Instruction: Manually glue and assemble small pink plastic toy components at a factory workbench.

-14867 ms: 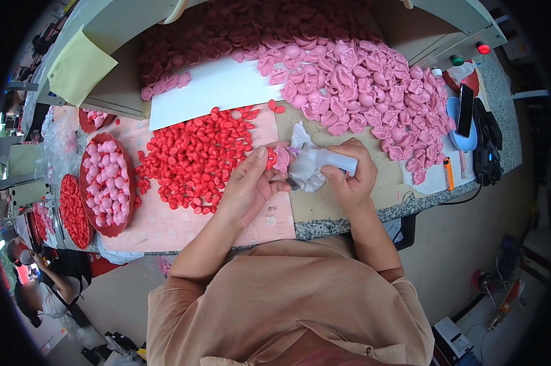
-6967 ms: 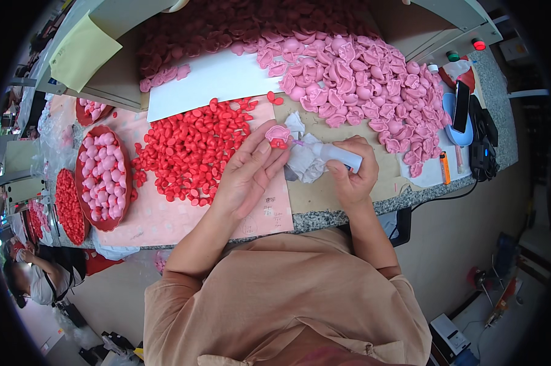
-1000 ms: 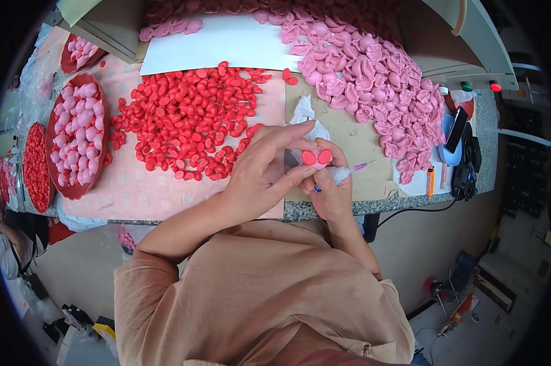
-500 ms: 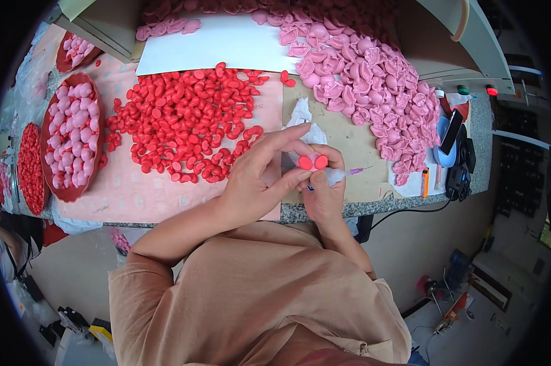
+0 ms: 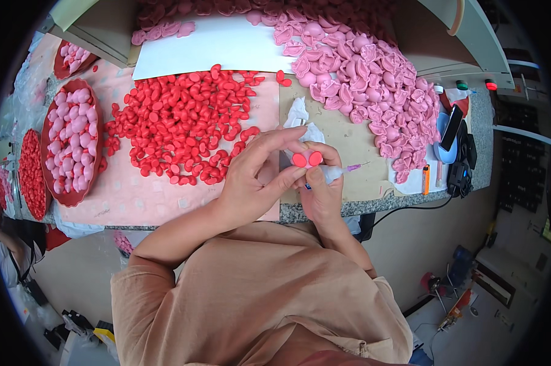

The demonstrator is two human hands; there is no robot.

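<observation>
Close in front of me, my left hand (image 5: pixel 242 177) pinches a small plastic piece between thumb and fingers. The piece has two red oval pads (image 5: pixel 299 160) facing up and a bit of pink part (image 5: pixel 307 158) between them. My right hand (image 5: pixel 325 194) steadies the same piece with thumb and forefinger. Tucked in that right hand is a small translucent squeeze bottle (image 5: pixel 333 174) with a purple needle tip (image 5: pixel 353 167) pointing right, away from the piece. Fingers hide most of the bottle. Left of my hands spreads a heap of loose red curved pieces (image 5: pixel 184 119).
Pink cup-shaped shells (image 5: pixel 361 79) are piled at the back right. A red tray (image 5: pixel 95 160) of pink-and-red pieces lies left, beside a tray of red pieces (image 5: pixel 31 174). Crumpled tissue (image 5: pixel 297 113), an orange tube (image 5: pixel 426 180) and a black phone (image 5: pixel 451 128) are on the table.
Both hands and the held piece have shifted slightly left in the picture. The needle tip has tilted a little upward. Both hands keep their hold.
</observation>
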